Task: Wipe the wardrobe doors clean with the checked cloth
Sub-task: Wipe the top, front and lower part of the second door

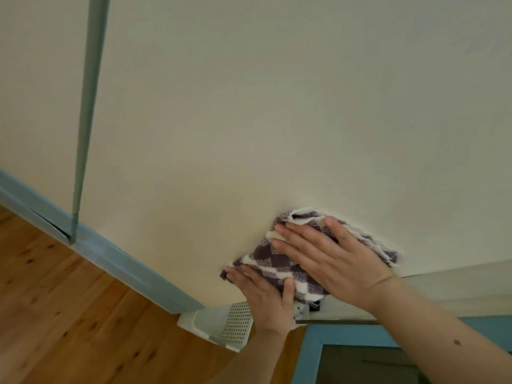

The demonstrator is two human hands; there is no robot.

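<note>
Right forearm (pixel 448 339) reaches in from the lower right corner, closest to the camera, and ends at the right hand (pixel 332 261). That hand lies flat on the checked cloth (pixel 266 259), its grip wide: the fingers are straight, slightly spread and pressed onto the fabric, curling round nothing.

Purple-and-white and folded into layers, the cloth sits against the lower part of the cream wardrobe door (pixel 277 120), close above the door's bottom edge. Its frayed white edges show past the right hand's fingertips and little finger.

Below and to the left, the left hand (pixel 263 297) comes up from the bottom of the view. Its fingers lie straight along the cloth's lower left edge and its thumb rests on the fabric, so this grip is wide too.

A blue-grey vertical strip (pixel 88 106) runs down the left side of the door to a blue-grey base rail (pixel 110 253). Beneath the rail lies a wooden plank floor (pixel 55 314). A white perforated piece (pixel 221 325) sits at the door's bottom corner, just beside the left wrist. A blue-framed panel (pixel 346 336) shows under the right forearm.
</note>
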